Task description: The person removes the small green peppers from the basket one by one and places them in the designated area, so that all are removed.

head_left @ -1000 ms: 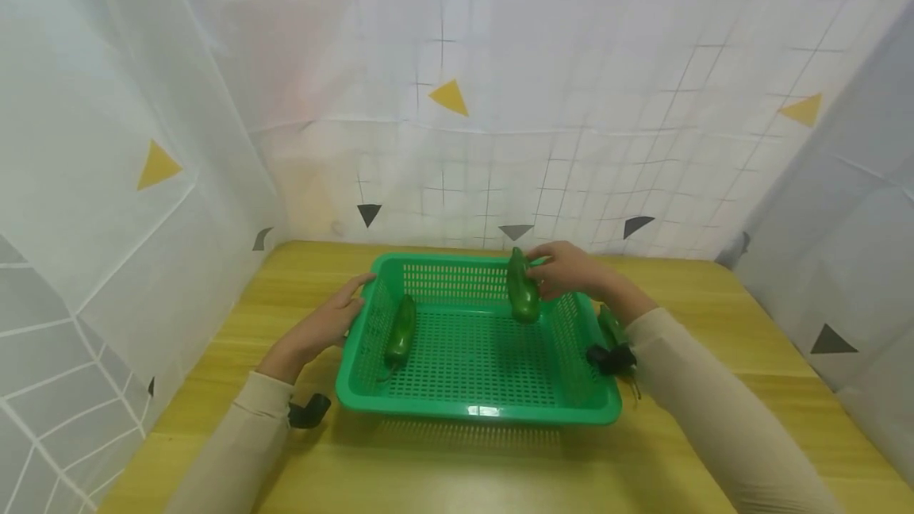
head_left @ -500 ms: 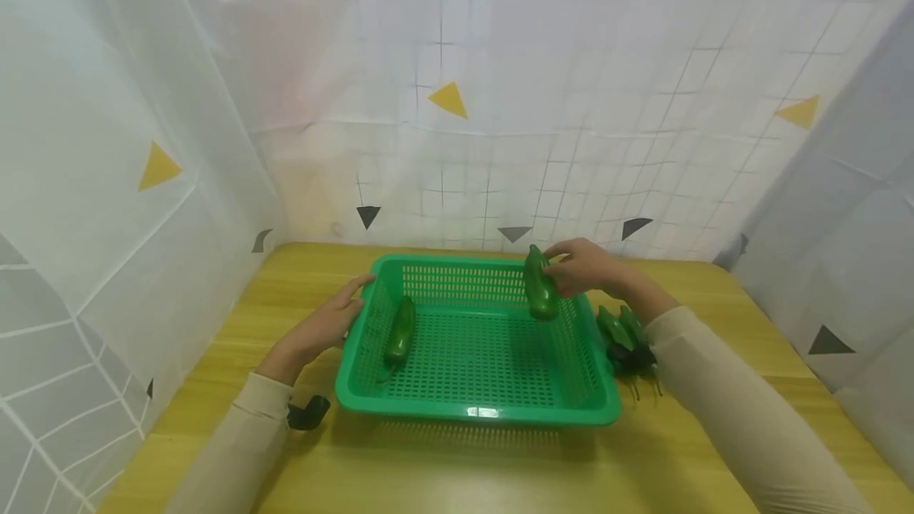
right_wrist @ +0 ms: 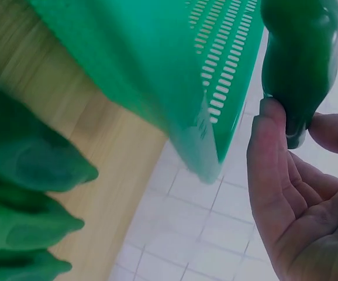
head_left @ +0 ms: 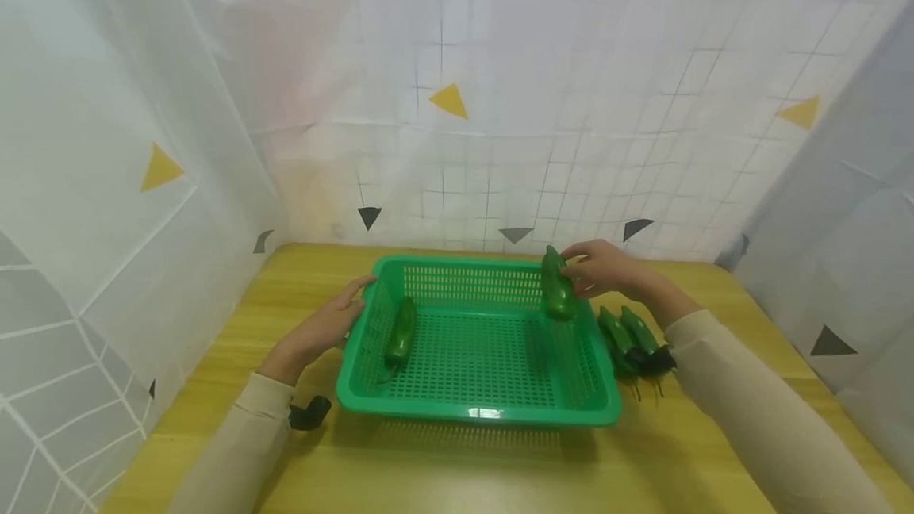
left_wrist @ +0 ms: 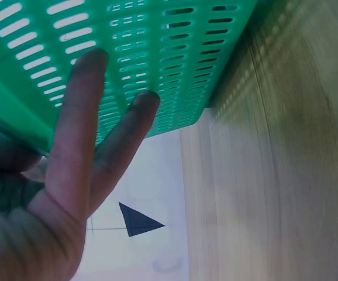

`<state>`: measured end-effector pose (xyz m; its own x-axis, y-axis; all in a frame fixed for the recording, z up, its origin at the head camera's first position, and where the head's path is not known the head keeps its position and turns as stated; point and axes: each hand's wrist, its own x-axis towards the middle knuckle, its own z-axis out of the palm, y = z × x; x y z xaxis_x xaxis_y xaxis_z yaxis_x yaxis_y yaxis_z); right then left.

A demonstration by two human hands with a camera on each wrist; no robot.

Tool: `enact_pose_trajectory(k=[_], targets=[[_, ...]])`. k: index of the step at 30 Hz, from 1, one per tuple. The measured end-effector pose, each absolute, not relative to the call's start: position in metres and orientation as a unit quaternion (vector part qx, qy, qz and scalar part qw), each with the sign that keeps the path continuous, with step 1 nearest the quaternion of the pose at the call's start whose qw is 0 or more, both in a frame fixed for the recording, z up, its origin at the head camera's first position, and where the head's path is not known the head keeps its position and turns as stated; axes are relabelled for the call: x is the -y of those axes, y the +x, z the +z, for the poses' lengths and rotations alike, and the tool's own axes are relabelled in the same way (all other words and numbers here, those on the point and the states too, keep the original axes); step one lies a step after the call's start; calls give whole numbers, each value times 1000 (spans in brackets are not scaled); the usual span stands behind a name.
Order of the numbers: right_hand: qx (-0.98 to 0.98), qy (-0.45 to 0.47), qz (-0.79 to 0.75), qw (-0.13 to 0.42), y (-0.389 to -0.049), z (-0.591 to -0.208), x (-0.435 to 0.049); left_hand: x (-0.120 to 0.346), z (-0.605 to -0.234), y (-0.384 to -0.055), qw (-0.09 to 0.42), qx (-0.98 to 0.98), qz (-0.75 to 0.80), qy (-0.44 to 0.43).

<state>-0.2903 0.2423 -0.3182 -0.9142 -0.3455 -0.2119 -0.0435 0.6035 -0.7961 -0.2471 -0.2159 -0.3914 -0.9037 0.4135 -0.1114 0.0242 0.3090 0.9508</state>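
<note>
In the head view, my right hand (head_left: 603,268) pinches a green pepper (head_left: 558,284) above the right part of a green plastic basket (head_left: 478,415). The right wrist view shows thumb and fingers around the narrow tip of this pepper (right_wrist: 300,58), its thick body pointing away from the palm. My left hand (head_left: 324,331) lies at the basket's left rim. Its straight fingers (left_wrist: 75,129) touch the slotted outer wall in the left wrist view. Another green pepper (head_left: 402,335) lies inside the basket along the left side.
Several more green peppers (head_left: 640,327) lie side by side on the wooden table (head_left: 457,470), just right of the basket. Black wrist-worn pieces (head_left: 310,412) show under both forearms. A white patterned sheet (head_left: 571,62) hangs behind and at both sides.
My right hand has moved to the right with the pepper, from over the basket's middle right to near its right wall. The peppers beside the basket show more. My left hand has not moved.
</note>
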Motion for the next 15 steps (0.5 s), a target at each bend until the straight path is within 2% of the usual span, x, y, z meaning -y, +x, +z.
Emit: enact_pose_trajectory(k=[15], targets=[[-883,-111,-425,162,-280,-322,-274,216,-389,-246,170,-792,570,136]])
